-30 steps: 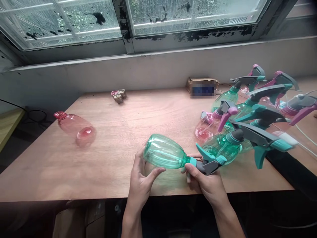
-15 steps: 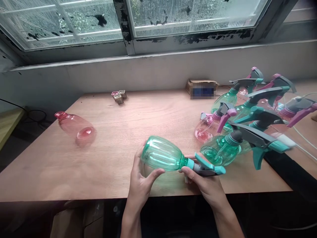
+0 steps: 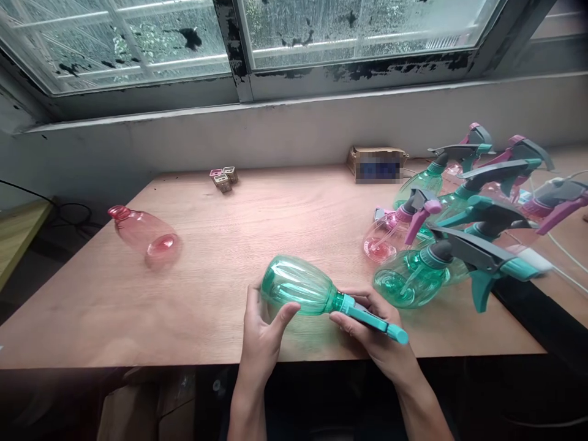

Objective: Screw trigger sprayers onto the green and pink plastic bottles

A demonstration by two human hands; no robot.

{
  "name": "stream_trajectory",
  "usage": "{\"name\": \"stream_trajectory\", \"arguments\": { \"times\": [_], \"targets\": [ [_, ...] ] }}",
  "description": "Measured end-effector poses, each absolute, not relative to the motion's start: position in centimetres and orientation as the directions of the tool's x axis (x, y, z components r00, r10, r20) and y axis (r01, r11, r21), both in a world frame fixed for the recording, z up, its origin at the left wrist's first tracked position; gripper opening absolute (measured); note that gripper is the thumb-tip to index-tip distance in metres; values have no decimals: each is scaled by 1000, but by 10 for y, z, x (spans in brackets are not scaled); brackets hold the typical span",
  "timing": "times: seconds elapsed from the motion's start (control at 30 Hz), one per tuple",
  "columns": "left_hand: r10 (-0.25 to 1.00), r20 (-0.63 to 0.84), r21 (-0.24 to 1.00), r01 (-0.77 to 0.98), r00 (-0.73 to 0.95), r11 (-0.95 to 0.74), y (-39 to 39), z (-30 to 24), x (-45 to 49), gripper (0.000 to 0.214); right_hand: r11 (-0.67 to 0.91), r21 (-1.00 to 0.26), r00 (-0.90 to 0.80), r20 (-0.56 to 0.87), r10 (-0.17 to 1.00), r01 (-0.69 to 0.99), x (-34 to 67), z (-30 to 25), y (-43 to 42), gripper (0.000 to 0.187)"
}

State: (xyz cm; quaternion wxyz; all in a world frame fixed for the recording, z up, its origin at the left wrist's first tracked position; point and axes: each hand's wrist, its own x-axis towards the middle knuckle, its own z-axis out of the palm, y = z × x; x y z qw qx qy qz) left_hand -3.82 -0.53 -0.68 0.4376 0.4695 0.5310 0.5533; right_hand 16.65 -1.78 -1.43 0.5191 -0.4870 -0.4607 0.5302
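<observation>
I hold a clear green spray bottle [image 3: 298, 285] on its side just above the near edge of the wooden table [image 3: 220, 245]. My left hand [image 3: 263, 334] is wrapped round the bottle's body from below, thumb up against it. My right hand [image 3: 374, 334] is closed on the teal and grey trigger spray head [image 3: 373, 318] fitted at the bottle's neck, which points right.
A capless pink bottle [image 3: 146, 233] lies on the left of the table. Several finished green and pink spray bottles [image 3: 459, 208] crowd the right side. A small cardboard box [image 3: 377, 164] and small brown and pink clips [image 3: 223, 177] sit near the back wall under the window.
The spray head has turned round in my right hand; its trigger lever, sticking up before, now lies flat and edge-on. The bottle has stayed in nearly the same place.
</observation>
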Motion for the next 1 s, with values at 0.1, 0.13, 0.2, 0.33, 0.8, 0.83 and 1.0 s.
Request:
{"name": "stream_trajectory", "arguments": {
  "times": [0.1, 0.13, 0.2, 0.33, 0.8, 0.83, 1.0],
  "targets": [
    [984, 104, 994, 37, -143, -100, -3, -10, -38, 62, -63, -983, 74, -77, 994, -174, 165, -16, -17, 36],
    [983, 128, 992, 40, -134, -124, -2, -11, -38, 66, -72, -974, 79, -91, 993, -216, 165, -17, -16, 36],
    [979, 157, 987, 38, -127, -154, -1, -13, -37, 68, -79, -955, 66, -102, 993, -285, 164, -21, -15, 36],
    [984, 138, 990, -15, -109, -140, -3, -9, -36, 65, -5, -948, 61, -25, 998, -317, 163, -29, -11, 37],
    [952, 121, 979, -126, -282, -162, -5, -3, -35, 74, 178, -984, -86, 176, 981, 12, 161, -4, -12, 29],
    [947, 125, 978, -122, -295, -167, -5, -1, -34, 72, 182, -983, -90, 180, 980, 13, 161, -4, -12, 28],
    [941, 169, 975, -92, -293, -204, -9, 4, -31, 64, 98, -984, -91, 113, 989, -152, 164, -12, -13, 25]
  ]
}}
